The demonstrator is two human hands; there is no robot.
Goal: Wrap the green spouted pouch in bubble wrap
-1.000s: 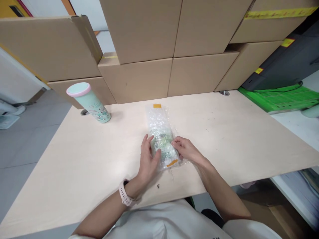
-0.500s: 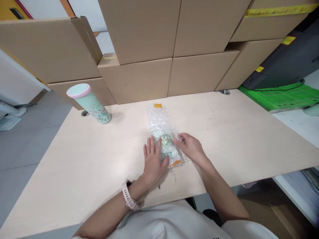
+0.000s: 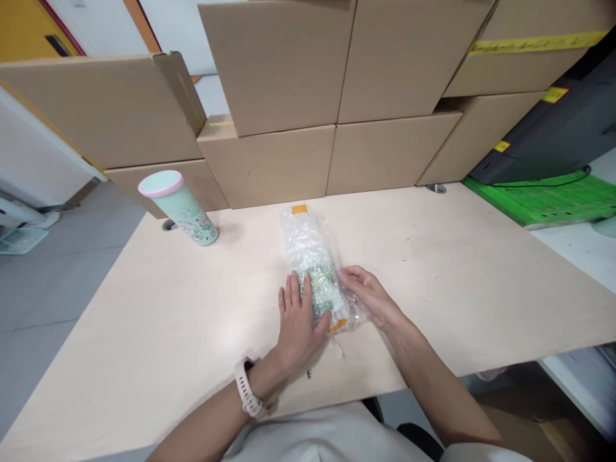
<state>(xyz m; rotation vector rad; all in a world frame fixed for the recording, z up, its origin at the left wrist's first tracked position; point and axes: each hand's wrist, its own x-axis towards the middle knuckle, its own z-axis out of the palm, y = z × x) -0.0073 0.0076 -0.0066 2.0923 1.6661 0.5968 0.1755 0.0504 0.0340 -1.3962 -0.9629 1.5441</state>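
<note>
The bubble-wrapped package [image 3: 304, 239] lies flat on the tabletop [image 3: 216, 308] in front of me, its long side running away from my body; my left hand [image 3: 299, 321] is spread over its lower left edge, fingers extended and gripping nothing; my right hand [image 3: 368, 292] is at the opposite edge, fingers bent against the loose clear film — whether they truly pinch it I cannot tell. My two hands are apart, with the package between them.

I judge it light and rather soft on the outside, the wrap giving under a palm; the film looks glossy, so it may slide on the smooth wood; the greenish thing inside is blurred by the plastic, and I would treat it as breakable. The best hold seems to be both long sides with flat fingers, around the filled lower half; the loose film on the right would likely only crumple or tear. An orange tape strip [image 3: 299, 209] marks the far end, another orange piece [image 3: 337, 325] the near end.

The surface is pale wood; a mint tumbler [image 3: 187, 215] with a pink rim stands at the far left; cardboard boxes [image 3: 283, 163] wall off the back; a green crate [image 3: 563, 199] sits to the right, beneath a dark case [image 3: 534, 144] — grey floor [image 3: 58, 289] shows at left.
</note>
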